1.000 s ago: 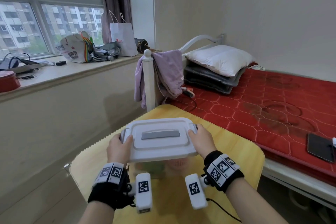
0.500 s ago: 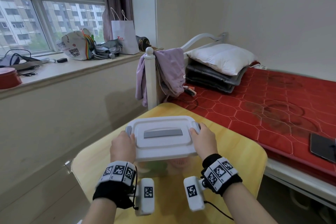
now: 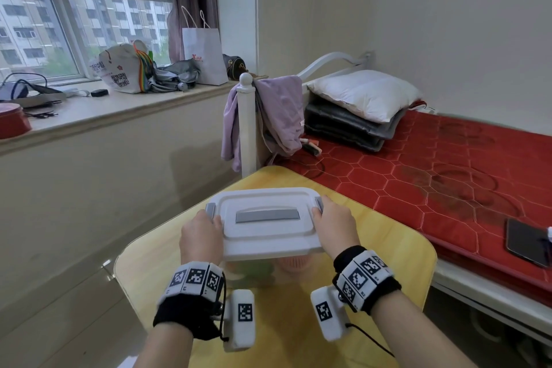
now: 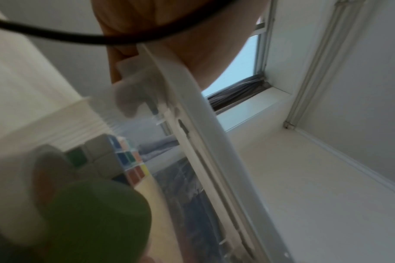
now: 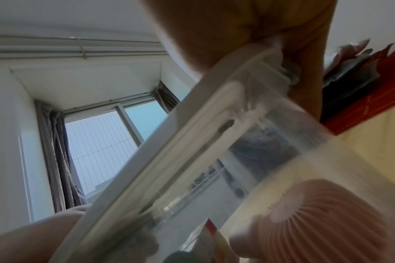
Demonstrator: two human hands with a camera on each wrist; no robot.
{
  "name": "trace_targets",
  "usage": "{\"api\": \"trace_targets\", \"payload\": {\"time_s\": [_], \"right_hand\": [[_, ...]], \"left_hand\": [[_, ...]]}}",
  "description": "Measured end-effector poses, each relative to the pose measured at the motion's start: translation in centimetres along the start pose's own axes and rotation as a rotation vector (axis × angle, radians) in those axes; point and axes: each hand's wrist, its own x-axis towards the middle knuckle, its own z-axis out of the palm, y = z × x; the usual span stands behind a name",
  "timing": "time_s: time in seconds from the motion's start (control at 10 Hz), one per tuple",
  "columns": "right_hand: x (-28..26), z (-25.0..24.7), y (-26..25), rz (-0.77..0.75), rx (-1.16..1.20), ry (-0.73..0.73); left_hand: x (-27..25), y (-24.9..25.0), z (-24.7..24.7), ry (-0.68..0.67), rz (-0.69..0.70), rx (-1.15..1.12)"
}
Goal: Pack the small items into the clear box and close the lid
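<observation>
The clear box (image 3: pixel 268 261) stands on the yellow table (image 3: pixel 388 263) with its white lid (image 3: pixel 265 233) lying on top. My left hand (image 3: pixel 206 230) grips the lid's left end just below the grey latch (image 3: pixel 210 210). My right hand (image 3: pixel 328 218) grips the right end beside the other latch (image 3: pixel 319 203). Inside, a pink fan (image 5: pixel 315 213) lies at the right, with a colour cube (image 4: pixel 126 160) and a green item (image 4: pixel 90 222) at the left. The wrist views show fingers curled under the lid's rim (image 4: pixel 192 115).
A bed with a red cover (image 3: pixel 433 173) borders the table on the right, with a phone (image 3: pixel 525 242) on it. The white bedpost (image 3: pixel 246 125) with purple cloth hangs just behind the table. A cluttered windowsill (image 3: pixel 119 104) runs along the left wall.
Both hands have kept hold of the lid's ends and slid slightly toward me, so the grey latches show more. The box has not moved.
</observation>
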Motion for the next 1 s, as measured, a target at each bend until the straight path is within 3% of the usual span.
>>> {"api": "trace_targets", "payload": {"time_s": [0.1,0.2,0.3,0.6,0.8,0.9,1.0], "right_hand": [[-0.8,0.0,0.5,0.027,0.145,-0.008],[-1.4,0.2,1.1,0.188,0.552,-0.131],[-1.2,0.2,1.3,0.198,0.696,-0.206],[0.2,0.5,1.5,0.201,0.612,-0.281],[-0.7,-1.2,1.7,0.261,0.713,-0.391],[-2.4,-4.2,1.4,0.186,0.731,-0.283],[-4.7,-8.9,1.0,-0.018,0.743,0.064]], "left_hand": [[-0.9,-0.9,-0.1,-0.014,-0.030,-0.374],[-1.6,-1.9,0.0,-0.179,-0.145,-0.858],[-1.5,-2.6,0.3,-0.208,-0.145,-0.923],[-0.4,-2.3,0.2,-0.251,-0.040,-0.899],[-0.1,-2.0,-2.3,-0.344,-0.056,-0.616],[-1.0,-1.2,-6.8,-0.136,0.112,-0.586],[-3.3,0.6,-13.1,0.054,0.327,-0.791]]}}
